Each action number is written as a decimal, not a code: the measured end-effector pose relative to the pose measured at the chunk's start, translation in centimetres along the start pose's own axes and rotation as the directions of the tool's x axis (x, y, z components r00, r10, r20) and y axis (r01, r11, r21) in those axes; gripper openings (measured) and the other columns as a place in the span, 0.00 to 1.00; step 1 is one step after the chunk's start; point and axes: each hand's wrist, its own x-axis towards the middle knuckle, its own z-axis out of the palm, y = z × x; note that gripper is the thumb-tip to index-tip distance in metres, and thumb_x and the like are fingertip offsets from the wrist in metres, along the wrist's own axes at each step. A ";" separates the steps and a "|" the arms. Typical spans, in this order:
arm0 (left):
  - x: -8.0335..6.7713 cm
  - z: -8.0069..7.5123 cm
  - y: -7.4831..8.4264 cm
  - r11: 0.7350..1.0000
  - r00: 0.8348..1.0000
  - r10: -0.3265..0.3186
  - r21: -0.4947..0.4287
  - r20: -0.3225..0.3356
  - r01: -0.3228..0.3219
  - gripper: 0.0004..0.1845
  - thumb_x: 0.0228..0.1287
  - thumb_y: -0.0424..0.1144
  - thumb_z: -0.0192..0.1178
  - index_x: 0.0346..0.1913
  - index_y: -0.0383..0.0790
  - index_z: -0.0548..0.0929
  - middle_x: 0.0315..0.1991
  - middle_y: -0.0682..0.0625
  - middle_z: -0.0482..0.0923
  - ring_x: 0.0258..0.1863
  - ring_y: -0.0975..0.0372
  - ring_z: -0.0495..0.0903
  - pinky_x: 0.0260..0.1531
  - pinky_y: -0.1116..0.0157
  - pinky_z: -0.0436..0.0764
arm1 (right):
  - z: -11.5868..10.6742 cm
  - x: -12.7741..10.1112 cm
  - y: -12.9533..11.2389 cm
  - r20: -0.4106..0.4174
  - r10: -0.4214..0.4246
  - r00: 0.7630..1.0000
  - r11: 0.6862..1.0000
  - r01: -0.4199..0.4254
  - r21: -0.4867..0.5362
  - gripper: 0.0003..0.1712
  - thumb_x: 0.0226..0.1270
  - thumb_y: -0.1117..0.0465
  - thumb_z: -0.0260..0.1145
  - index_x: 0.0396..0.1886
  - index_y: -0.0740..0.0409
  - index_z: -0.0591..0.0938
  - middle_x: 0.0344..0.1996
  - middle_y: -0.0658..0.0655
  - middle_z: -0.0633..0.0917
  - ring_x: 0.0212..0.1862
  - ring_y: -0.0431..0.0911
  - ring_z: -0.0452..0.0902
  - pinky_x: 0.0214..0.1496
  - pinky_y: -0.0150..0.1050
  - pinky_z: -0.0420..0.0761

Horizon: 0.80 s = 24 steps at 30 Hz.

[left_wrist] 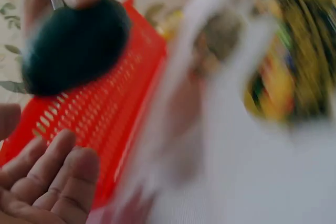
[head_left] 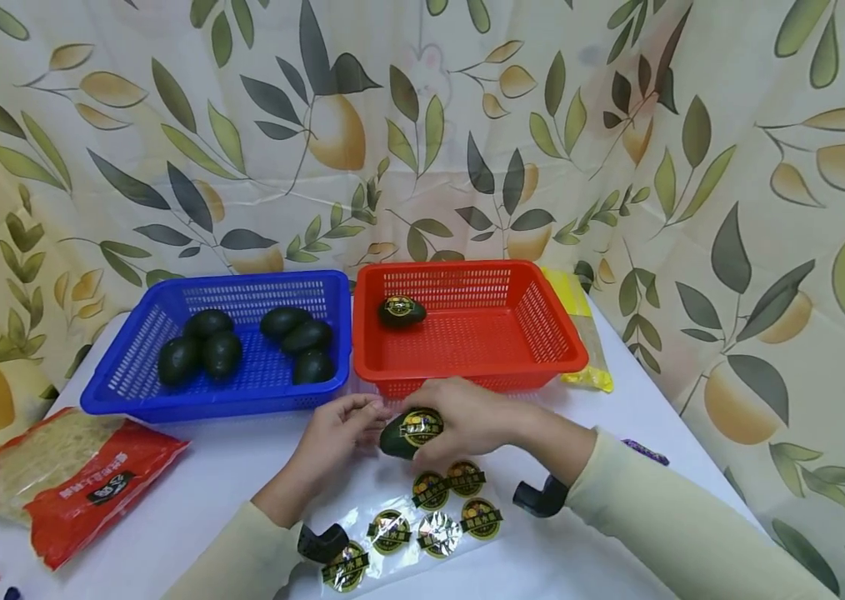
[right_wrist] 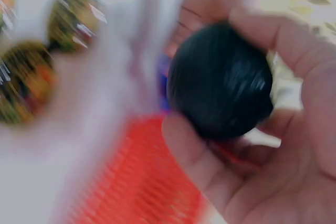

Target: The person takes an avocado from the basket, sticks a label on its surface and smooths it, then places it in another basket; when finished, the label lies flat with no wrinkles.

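A dark green avocado with a round black-and-gold sticker is gripped between the thumb and fingers of my right hand, in front of the red basket. In the right wrist view the avocado shows its plain dark side. My left hand is just left of it, fingers loosely bent; the left wrist view has these fingers below the avocado with a gap between. A clear sheet of similar round stickers lies in front of both hands.
The red basket holds one stickered avocado. Left of it, the blue basket holds several avocados without visible stickers. A red-and-clear food bag lies at left, a yellow packet beside the red basket.
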 end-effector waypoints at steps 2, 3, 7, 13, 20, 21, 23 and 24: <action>0.2 0.1 0.4 0.994 0.999 -0.044 -0.097 -0.002 0.044 0.21 0.77 0.46 0.61 0.60 0.32 0.81 0.51 0.40 0.88 0.46 0.55 0.89 0.48 0.58 0.88 | -2.7 -0.3 -0.1 -0.004 -0.028 1.000 1.000 0.028 -0.003 0.29 0.59 0.46 0.77 0.61 0.42 0.82 0.49 0.44 0.83 0.50 0.43 0.75 0.47 0.37 0.82; 0.3 0.2 0.6 0.989 0.998 -0.061 -0.132 0.001 0.060 0.21 0.77 0.47 0.61 0.60 0.32 0.81 0.53 0.39 0.87 0.48 0.54 0.89 0.49 0.58 0.87 | -4.2 -0.2 -0.1 -0.019 -0.037 0.999 0.999 0.037 -0.011 0.28 0.59 0.47 0.77 0.60 0.42 0.82 0.49 0.45 0.83 0.51 0.44 0.76 0.47 0.37 0.82; 0.7 0.7 1.2 0.962 0.994 -0.106 -0.250 0.010 0.105 0.19 0.79 0.47 0.58 0.57 0.33 0.79 0.56 0.37 0.85 0.51 0.49 0.87 0.50 0.59 0.87 | -10.0 1.9 1.3 -0.100 -0.004 0.995 0.999 0.000 -0.040 0.29 0.57 0.50 0.78 0.59 0.44 0.81 0.50 0.50 0.84 0.50 0.49 0.78 0.48 0.42 0.83; 1.2 1.6 1.5 0.929 0.989 -0.144 -0.348 -0.034 0.123 0.19 0.82 0.45 0.53 0.59 0.31 0.76 0.52 0.40 0.87 0.46 0.53 0.87 0.47 0.63 0.87 | -14.1 8.0 6.6 -0.172 0.135 0.976 0.975 -0.162 -0.152 0.33 0.54 0.52 0.78 0.60 0.56 0.81 0.48 0.61 0.84 0.49 0.54 0.78 0.53 0.47 0.80; 1.3 2.2 1.2 0.929 0.989 -0.144 -0.348 -0.031 0.125 0.21 0.83 0.45 0.51 0.61 0.28 0.76 0.49 0.43 0.88 0.48 0.54 0.86 0.48 0.63 0.87 | -12.4 13.2 12.8 -0.068 0.352 0.934 0.887 -0.356 -0.295 0.32 0.60 0.56 0.78 0.63 0.59 0.79 0.50 0.62 0.84 0.51 0.55 0.77 0.61 0.50 0.80; 1.3 2.3 1.2 0.931 0.990 -0.140 -0.345 -0.030 0.121 0.21 0.83 0.45 0.51 0.61 0.28 0.76 0.49 0.43 0.88 0.47 0.54 0.86 0.48 0.63 0.87 | -12.0 13.6 13.2 -0.059 0.387 0.920 0.871 -0.386 -0.304 0.32 0.60 0.55 0.79 0.63 0.58 0.79 0.50 0.61 0.84 0.51 0.55 0.78 0.62 0.51 0.80; 1.4 2.4 1.2 0.933 0.991 -0.133 -0.342 -0.028 0.116 0.21 0.83 0.45 0.51 0.61 0.28 0.77 0.49 0.43 0.88 0.47 0.54 0.86 0.48 0.63 0.87 | -11.3 14.1 13.8 -0.045 0.443 0.895 0.845 -0.434 -0.311 0.34 0.60 0.56 0.80 0.65 0.57 0.79 0.52 0.61 0.84 0.52 0.55 0.77 0.64 0.53 0.79; 1.5 2.4 1.2 0.933 0.991 -0.132 -0.341 -0.027 0.115 0.20 0.83 0.44 0.51 0.60 0.29 0.77 0.49 0.42 0.87 0.47 0.54 0.86 0.48 0.63 0.87 | -11.1 14.3 13.9 -0.037 0.471 0.881 0.836 -0.460 -0.299 0.35 0.60 0.56 0.80 0.65 0.56 0.78 0.52 0.61 0.84 0.52 0.56 0.77 0.65 0.55 0.79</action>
